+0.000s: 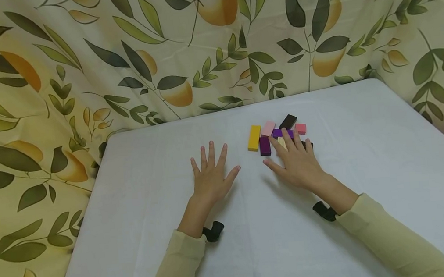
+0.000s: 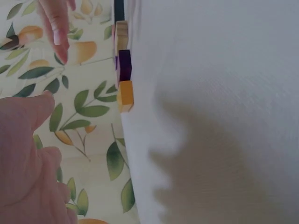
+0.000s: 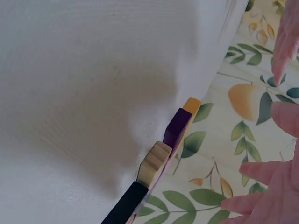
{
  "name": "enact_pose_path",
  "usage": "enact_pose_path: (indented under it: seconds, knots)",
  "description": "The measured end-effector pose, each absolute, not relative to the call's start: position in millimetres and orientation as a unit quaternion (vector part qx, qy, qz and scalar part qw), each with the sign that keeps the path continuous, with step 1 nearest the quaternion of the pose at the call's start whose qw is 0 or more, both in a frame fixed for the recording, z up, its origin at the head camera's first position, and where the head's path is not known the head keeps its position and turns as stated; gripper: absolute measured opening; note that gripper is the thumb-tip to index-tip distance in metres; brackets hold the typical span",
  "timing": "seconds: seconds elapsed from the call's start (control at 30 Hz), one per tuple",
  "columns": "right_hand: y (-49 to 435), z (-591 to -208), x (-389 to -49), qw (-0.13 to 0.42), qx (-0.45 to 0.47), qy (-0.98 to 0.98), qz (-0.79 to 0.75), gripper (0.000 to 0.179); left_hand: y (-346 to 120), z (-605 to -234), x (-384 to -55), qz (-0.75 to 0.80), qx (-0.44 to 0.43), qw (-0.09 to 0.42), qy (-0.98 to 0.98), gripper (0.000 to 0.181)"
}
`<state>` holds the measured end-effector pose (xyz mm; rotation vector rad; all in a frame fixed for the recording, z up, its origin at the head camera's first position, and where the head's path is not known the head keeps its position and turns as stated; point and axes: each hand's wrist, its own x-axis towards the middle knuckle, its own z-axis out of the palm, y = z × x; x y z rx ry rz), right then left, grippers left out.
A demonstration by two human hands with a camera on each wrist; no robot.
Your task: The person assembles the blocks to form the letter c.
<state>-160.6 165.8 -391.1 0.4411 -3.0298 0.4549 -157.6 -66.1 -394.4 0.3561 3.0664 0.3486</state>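
Fingers spread and empty, my left hand hovers over the table, left of a cluster of small blocks. My right hand is held above the cluster's near right side, fingers also spread, holding nothing. Its fingers partly cover a cream wooden block, a violet block and a black block. Left of that hand lie a yellow block and a dark purple block. Behind are a light pink block, another black block and a small coral block.
A white cloth covers the table. Floral curtains hang along its back and both sides. Each wrist wears a black camera mount, one by the left cuff and one by the right. Both hands cast shadows on the cloth.
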Motion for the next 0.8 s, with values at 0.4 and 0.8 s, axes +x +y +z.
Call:
enact_pose_path:
  seconds: [0.4,0.8]
  knots:
    - [163.3,-390.9,-193.0,0.013,0.151,-0.978,0.144,0.062,-50.1,-406.4,-203.3,0.102,0.164,0.058,0.979,0.068]
    - [153.4,-395.7,-209.3,-0.021,0.149,-0.977,0.150,0.059,-35.3,-410.7,-223.0,0.079,0.172,0.087,0.978,0.064]
